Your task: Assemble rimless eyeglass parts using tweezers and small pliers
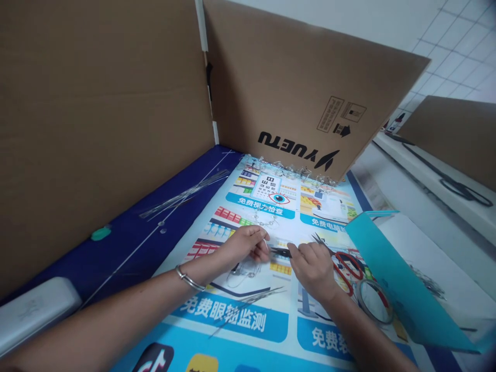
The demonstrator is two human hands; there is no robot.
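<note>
Near the middle of the printed mat, my left hand (251,244) pinches a thin bent wire (266,244) between thumb and fingers. My right hand (313,266) is wrapped round small pliers with dark jaws (279,251); their tips point left and meet or nearly meet the wire by my left fingers. The handles are hidden in my palm. Below the hands lies a loose bunch of straight wires (251,299). Red-handled scissors (349,268) rest just right of my right hand. Small wire pieces with clear beads (265,217) lie beyond my left hand.
Cardboard panels (310,88) wall the left and far sides. More bent wire pieces (294,169) line the far panel's foot. A wire bundle (186,194) lies on the blue strip. At right are a tape roll (375,301) and an open turquoise box (403,289) holding wire pieces.
</note>
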